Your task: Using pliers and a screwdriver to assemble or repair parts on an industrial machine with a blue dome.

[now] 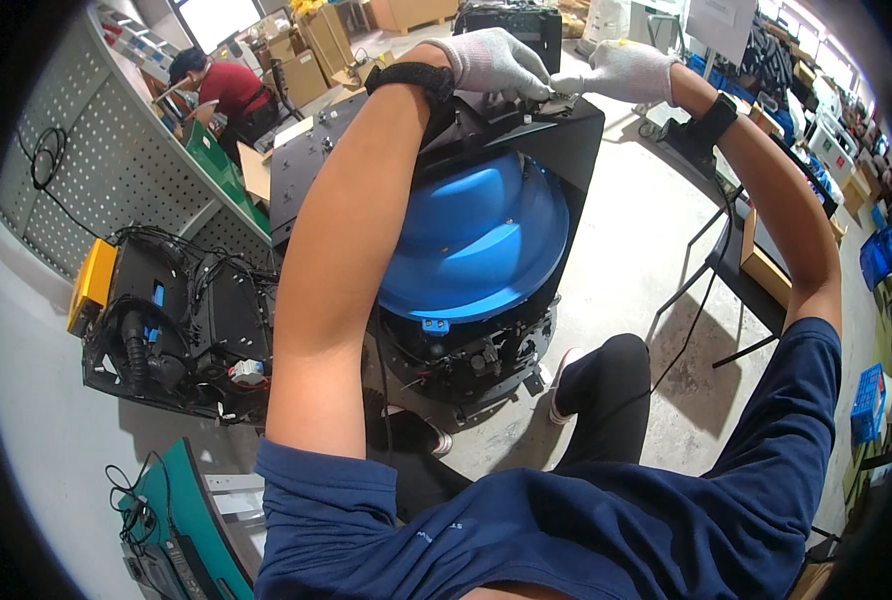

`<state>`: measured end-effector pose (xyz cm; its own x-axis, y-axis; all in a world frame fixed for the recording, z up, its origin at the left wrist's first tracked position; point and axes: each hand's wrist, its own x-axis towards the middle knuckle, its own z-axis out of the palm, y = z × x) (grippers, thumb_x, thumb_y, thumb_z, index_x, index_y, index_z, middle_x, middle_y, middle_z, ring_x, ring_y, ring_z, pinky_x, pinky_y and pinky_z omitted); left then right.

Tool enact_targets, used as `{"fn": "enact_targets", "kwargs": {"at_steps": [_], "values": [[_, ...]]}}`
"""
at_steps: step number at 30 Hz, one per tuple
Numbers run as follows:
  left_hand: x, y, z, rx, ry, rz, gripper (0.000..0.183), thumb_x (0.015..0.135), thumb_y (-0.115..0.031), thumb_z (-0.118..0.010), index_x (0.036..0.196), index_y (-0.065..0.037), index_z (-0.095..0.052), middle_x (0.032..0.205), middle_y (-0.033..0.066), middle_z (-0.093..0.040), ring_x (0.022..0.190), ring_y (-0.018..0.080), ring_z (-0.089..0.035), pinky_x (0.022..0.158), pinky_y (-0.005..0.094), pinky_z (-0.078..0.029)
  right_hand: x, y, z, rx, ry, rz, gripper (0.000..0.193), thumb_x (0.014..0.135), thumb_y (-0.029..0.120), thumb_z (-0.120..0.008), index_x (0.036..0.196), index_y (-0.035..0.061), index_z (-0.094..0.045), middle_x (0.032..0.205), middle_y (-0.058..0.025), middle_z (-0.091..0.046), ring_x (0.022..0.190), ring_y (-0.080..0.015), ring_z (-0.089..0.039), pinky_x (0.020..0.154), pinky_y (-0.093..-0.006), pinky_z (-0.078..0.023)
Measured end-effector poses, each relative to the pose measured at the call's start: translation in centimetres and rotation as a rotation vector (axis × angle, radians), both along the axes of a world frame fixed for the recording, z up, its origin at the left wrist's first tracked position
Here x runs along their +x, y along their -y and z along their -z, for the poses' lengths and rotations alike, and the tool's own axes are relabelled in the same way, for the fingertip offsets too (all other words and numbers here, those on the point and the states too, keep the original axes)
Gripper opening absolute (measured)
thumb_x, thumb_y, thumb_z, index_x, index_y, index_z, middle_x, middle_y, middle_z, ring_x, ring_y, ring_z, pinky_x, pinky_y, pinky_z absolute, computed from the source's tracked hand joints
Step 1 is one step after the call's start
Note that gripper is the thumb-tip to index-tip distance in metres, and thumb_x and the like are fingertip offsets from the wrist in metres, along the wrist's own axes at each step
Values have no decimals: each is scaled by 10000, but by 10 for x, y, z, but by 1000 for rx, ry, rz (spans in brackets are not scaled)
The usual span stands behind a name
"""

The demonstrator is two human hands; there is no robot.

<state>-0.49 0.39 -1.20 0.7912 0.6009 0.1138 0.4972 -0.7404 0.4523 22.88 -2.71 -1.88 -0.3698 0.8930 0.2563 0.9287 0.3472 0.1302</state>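
Both my hands wear pale grey knit gloves and meet over the far upper edge of a black machine frame (583,135). My left hand (493,62) comes in from the left, its fingers closed at the frame's top edge. Just right of it, my right hand (623,74) has its fingers pinched toward the same spot. Whatever lies between the fingertips is too small to make out. A large round blue tub (476,240) sits inside the frame below my hands. My left forearm covers part of the frame.
A black machine part with cables (181,330) stands at left, with a yellow box (93,287) on it. A person in red (234,90) bends over at the back left. At right stands a dark table (751,270); a thin cable (694,325) hangs beside it.
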Motion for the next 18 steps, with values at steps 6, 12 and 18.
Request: {"fn": "enact_targets", "kwargs": {"at_steps": [6, 12, 18], "values": [[0, 4, -4, 36, -68, -8, 338, 849, -296, -711, 1122, -97, -717, 909, 36, -704, 764, 107, -628, 722, 262, -528, -1, 3, 2, -8, -5, 27, 973, 778, 865, -362, 741, -45, -703, 606, -161, -606, 591, -258, -607, 594, -376, -485], [0, 4, -2, 80, -66, -2, 346, 849, -311, -707, 1123, -100, -719, 909, 39, -701, 764, 110, -619, 718, 263, -523, -7, 14, -3, -59, -12, 72, 966, 823, 827, -354, 822, -71, -710, 659, -202, -625, 643, -313, -627, 691, -396, -516], [0, -1, -1, 21, -56, 15, 362, 852, -331, -717, 1133, -103, -715, 913, 37, -701, 752, 109, -618, 714, 266, -528, 1, 12, -5, -46, -3, 30, 1024, 731, 922, -347, 738, -29, -723, 628, -151, -628, 636, -230, -629, 595, -367, -488]]}}
